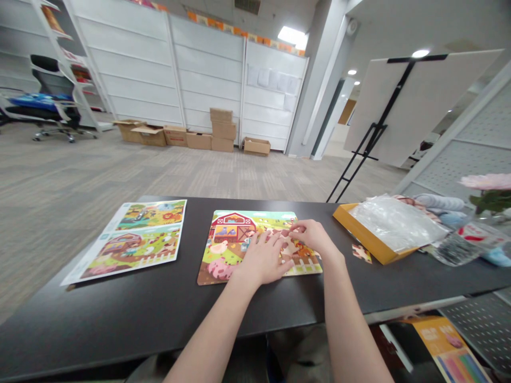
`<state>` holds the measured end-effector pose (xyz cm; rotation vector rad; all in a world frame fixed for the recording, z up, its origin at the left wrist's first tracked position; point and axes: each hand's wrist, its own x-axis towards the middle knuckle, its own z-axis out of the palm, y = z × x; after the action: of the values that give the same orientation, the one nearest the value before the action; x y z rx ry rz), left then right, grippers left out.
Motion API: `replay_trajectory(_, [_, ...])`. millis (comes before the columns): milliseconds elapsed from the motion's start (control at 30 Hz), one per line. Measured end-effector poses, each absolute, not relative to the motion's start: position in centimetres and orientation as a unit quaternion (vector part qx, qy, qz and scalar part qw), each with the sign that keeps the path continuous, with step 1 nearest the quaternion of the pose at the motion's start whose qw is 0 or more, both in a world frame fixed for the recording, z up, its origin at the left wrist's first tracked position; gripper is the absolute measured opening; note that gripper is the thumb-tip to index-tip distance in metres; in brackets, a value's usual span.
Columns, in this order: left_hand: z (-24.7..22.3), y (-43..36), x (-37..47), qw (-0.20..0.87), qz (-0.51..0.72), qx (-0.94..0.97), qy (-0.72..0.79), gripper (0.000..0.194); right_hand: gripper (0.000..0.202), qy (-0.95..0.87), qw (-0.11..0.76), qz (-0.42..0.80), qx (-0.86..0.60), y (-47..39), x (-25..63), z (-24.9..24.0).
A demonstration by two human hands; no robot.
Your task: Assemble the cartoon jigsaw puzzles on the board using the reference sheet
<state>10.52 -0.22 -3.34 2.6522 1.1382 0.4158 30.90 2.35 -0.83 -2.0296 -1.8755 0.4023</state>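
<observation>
A farm-scene jigsaw puzzle with a red barn lies on the dark table. My left hand rests on its middle, palm down with the fingers spread. At the puzzle's upper right side is my right hand, its fingers bent down toward the surface; whatever may be under the fingertips is hidden. A loose puzzle piece lies on the table to the right. Left of the puzzle is a printed sheet with two pictures, the lower one showing a similar farm scene.
An orange box holding clear plastic stands at the right, beside a plastic-wrapped item, rolled cloths and a pink flower. Below the table edge is a colourful package. Beyond are cardboard boxes, a chair and an easel board.
</observation>
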Motion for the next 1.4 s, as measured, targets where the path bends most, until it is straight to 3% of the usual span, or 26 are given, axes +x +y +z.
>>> replay_trajectory(467, [-3.3,-0.2,10.6,0.111,0.133,0.904,0.392,0.065,0.030,-0.681,0.021,0.154,-0.716,1.2,29.3,1.0])
replay_trajectory(700, [-3.5,-0.2,10.5,0.115,0.135,0.905,0.387,0.061,0.036,-0.588,0.134,0.083,-0.794,1.7,31.7,0.6])
replay_trajectory(1000, [-3.4,-0.2,10.5,0.110,0.128,0.906,0.388,0.062,0.033,-0.715,0.133,0.094,-0.679,2.1,32.8,-1.4])
replay_trajectory(1233, [-3.5,-0.2,10.5,0.108,0.133,0.905,0.388,0.063,0.031,-0.687,0.116,0.138,-0.704,2.1,32.9,-0.9])
replay_trajectory(1400, [-3.5,-0.2,10.4,0.109,0.134,0.906,0.386,0.061,0.041,-0.701,0.125,0.126,-0.691,2.1,33.0,-1.2])
